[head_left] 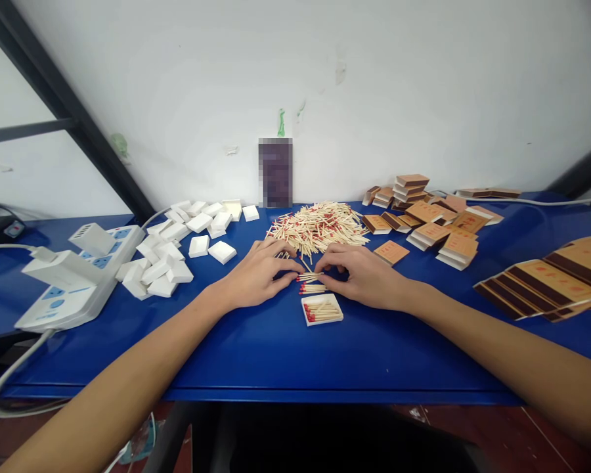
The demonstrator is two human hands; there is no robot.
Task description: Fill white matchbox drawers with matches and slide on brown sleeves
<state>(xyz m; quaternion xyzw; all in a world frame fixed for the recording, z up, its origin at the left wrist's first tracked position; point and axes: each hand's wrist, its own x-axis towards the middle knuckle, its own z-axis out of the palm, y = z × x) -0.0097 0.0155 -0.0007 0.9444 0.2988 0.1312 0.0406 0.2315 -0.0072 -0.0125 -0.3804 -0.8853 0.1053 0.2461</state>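
Observation:
My left hand (pixel 263 274) and my right hand (pixel 357 274) face each other over the table. Between their pinched thumbs and forefingers lies a small bundle of matches (pixel 308 277), red heads to the left. Just below it a second short row of matches (pixel 312 288) rests on the table. Closest to me sits a white matchbox tray (pixel 322 320), partly filled with red-headed matches. Behind my fingers spreads a large heap of loose matches (pixel 320 226). A few more matches show under my left fingers.
Several white matchbox trays (pixel 162 286) are heaped on the left, beside a white power strip (pixel 86 312) with plugs and cables. Matchbox sleeves (pixel 423 211) are piled at the right, with flattened sleeves (pixel 556 279) nearer. A blurred-out dark panel (pixel 276 172) stands against the wall.

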